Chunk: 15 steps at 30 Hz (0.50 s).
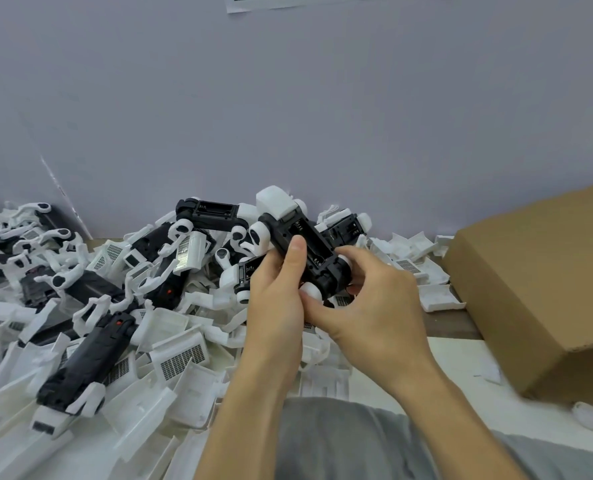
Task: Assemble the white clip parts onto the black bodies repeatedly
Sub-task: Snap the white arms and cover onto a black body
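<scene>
I hold one black body (317, 249) up over the pile, tilted, with a white cap (276, 201) at its far end and white round pieces along its sides. My left hand (277, 289) grips it from the left, thumb lying across its open underside. My right hand (371, 299) curls round its near right end, thumb pressing a white round clip part (311, 292) at the near corner. Loose white clip parts (179, 358) and more black bodies (91, 355) lie heaped on the table below and to the left.
A brown cardboard box (544, 282) stands at the right, close to my right hand. A grey wall (288, 98) rises right behind the pile. Assembled black-and-white units (212, 213) lie at the back of the heap. Bare table (461, 362) shows at the right front.
</scene>
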Available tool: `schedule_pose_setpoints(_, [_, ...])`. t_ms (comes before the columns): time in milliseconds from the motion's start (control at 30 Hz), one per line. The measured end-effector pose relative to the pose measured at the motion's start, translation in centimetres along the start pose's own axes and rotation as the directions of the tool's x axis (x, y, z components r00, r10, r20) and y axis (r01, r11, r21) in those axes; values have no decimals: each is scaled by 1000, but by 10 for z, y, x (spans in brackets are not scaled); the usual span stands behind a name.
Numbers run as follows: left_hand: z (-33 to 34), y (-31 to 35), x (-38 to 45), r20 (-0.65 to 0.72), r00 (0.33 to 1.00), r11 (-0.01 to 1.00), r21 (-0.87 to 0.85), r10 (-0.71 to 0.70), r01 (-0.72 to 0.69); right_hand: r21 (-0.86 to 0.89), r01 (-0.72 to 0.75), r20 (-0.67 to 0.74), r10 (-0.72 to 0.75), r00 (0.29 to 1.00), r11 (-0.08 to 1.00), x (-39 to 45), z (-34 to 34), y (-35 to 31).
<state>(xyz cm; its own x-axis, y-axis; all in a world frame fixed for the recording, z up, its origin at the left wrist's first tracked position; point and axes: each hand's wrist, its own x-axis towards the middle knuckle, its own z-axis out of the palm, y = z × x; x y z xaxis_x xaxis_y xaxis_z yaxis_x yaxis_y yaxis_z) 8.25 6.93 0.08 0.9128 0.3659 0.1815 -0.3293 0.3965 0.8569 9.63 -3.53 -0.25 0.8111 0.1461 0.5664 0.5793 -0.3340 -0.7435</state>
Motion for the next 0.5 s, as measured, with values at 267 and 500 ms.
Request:
schedule_pose_setpoints(267, [-2, -1, 1, 10, 1000, 1000, -25, -1, 1, -8, -23, 23, 23, 999, 1000, 0, -3, 2])
schedule_pose_setpoints(500, [0, -4, -1, 34, 994, 983, 153, 99, -104, -23, -29, 355, 35, 934, 999, 9, -21, 5])
